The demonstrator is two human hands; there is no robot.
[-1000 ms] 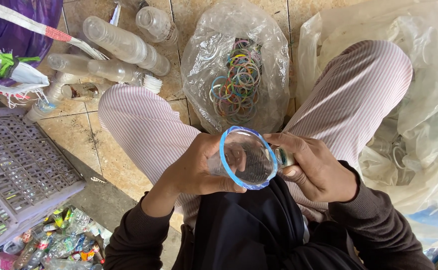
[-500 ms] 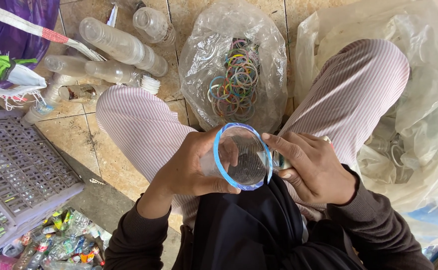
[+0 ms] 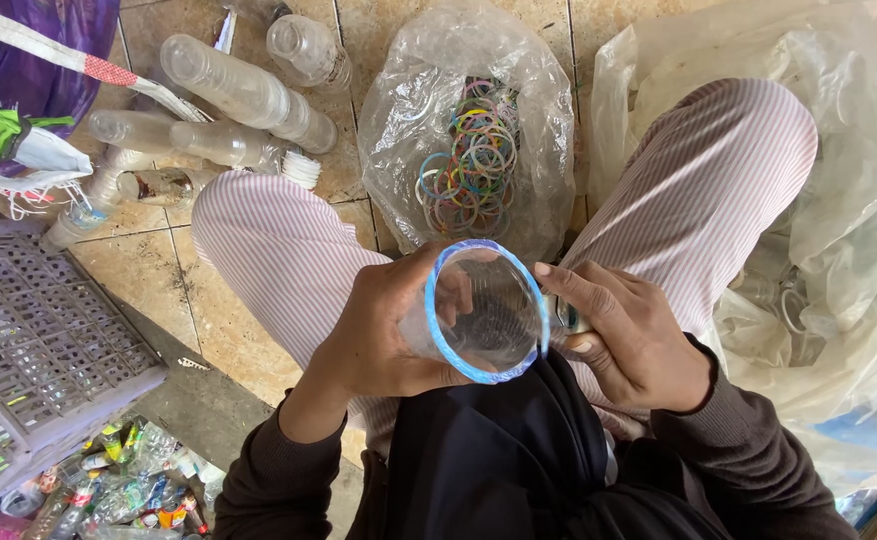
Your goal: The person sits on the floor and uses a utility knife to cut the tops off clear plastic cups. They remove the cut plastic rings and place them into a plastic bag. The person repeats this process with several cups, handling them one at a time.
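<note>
My left hand (image 3: 384, 335) grips a clear plastic cup (image 3: 479, 320) around its body, mouth turned up at the camera. A blue ring runs round the cup's rim (image 3: 437, 300). My right hand (image 3: 624, 340) rests against the right side of the rim, fingers on the blue ring, with a small metal tool (image 3: 567, 318) partly hidden under them. Both hands sit over my lap, between my knees in striped trousers (image 3: 279, 260).
A clear bag (image 3: 414, 110) holding several coloured plastic rings (image 3: 471, 160) lies on the tiled floor ahead. Stacked clear cups (image 3: 244, 95) lie at upper left. A grey crate (image 3: 29, 360) stands left, a big clear bag (image 3: 859, 230) right, crushed bottles (image 3: 109, 495) lower left.
The cup has tilted a little more toward the camera and shifted slightly left. My right fingers have stretched out along the rim's right side.
</note>
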